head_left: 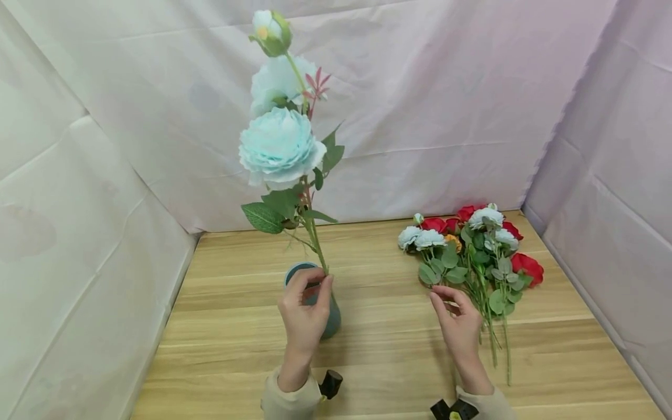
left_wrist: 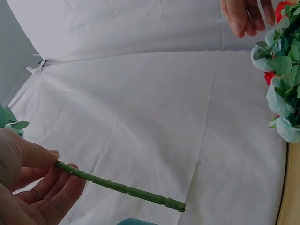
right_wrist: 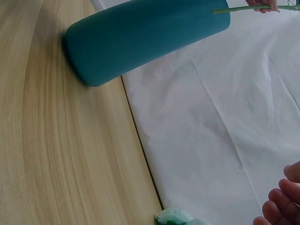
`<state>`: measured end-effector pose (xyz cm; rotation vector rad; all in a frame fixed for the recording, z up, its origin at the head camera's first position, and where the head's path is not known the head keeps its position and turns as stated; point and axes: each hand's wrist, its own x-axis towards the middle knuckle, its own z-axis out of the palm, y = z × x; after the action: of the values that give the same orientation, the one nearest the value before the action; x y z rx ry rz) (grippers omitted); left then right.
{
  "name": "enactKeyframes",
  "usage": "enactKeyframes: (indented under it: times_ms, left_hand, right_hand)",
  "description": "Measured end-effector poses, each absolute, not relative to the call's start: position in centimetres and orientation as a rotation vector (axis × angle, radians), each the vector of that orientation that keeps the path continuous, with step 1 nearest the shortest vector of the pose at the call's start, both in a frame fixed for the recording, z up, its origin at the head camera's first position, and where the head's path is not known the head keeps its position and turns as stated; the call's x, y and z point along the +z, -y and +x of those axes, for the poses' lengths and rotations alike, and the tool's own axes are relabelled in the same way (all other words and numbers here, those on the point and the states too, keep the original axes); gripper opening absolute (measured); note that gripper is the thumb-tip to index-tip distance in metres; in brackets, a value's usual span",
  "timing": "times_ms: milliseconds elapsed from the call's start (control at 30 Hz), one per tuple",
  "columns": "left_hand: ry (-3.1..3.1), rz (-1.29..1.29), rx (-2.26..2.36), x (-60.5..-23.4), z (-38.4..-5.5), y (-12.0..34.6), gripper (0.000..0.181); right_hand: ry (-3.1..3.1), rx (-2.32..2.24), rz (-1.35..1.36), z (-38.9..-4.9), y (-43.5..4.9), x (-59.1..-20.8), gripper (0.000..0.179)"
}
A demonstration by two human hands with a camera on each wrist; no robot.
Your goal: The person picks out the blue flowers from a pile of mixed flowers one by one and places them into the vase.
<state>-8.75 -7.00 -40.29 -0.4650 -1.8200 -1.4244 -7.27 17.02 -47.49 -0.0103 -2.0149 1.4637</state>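
My left hand (head_left: 306, 312) pinches the green stem of a pale blue artificial peony spray (head_left: 280, 146), which stands upright with its blooms and a bud at the top. In the left wrist view, the cut end of the stem (left_wrist: 126, 189) sticks out beyond the thumb and fingers. Behind and below that hand is a teal vase (head_left: 332, 321), upright on the table; the right wrist view shows the stem end close to its rim. My right hand (head_left: 461, 326) hovers beside the flower pile with loosely curled fingers (right_wrist: 281, 206), and nothing shows between them.
On the right of the wooden table (head_left: 388, 373) lies a pile of artificial flowers (head_left: 475, 251), red, pale blue and orange, their stems pointing toward me. White cloth (head_left: 420, 116) hangs behind the table and along both sides.
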Motion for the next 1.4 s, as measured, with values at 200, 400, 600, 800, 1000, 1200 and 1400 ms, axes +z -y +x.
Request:
enactKeyframes:
  times_ms: [200, 400, 600, 800, 1000, 1200, 1400]
  left_hand:
    - [1.813, -0.446, -1.427, -39.2, -9.1, 7.5, 0.005]
    - [1.785, -0.413, -1.408, -38.3, -9.5, 8.2, 0.003]
    - [1.754, -0.392, -1.411, -37.9, -9.7, 8.8, 0.007]
    - [1.719, -0.358, -1.456, -37.1, -9.7, 9.0, 0.017]
    - [1.715, -0.344, -1.448, -36.6, -9.6, 9.3, 0.017]
    - [1.714, -0.341, -1.418, -36.3, -10.0, 9.7, 0.010]
    - [1.751, -0.306, -1.396, -36.9, -10.0, 10.1, 0.008]
  right_hand:
    - [2.038, 1.451, -0.055, -6.9, -17.0, -46.8, 0.012]
    - [2.025, 1.446, -0.076, -7.5, -17.9, -48.9, 0.013]
    - [2.018, 1.465, -0.132, -8.0, -18.6, -50.5, 0.013]
    - [2.028, 1.451, -0.130, -8.0, -18.7, -50.6, 0.011]
    - [2.033, 1.446, -0.133, -7.7, -18.3, -49.7, 0.011]
    - [2.042, 1.420, -0.155, -7.6, -18.3, -49.5, 0.012]
    - [2.041, 1.419, -0.177, -8.0, -19.0, -50.7, 0.011]
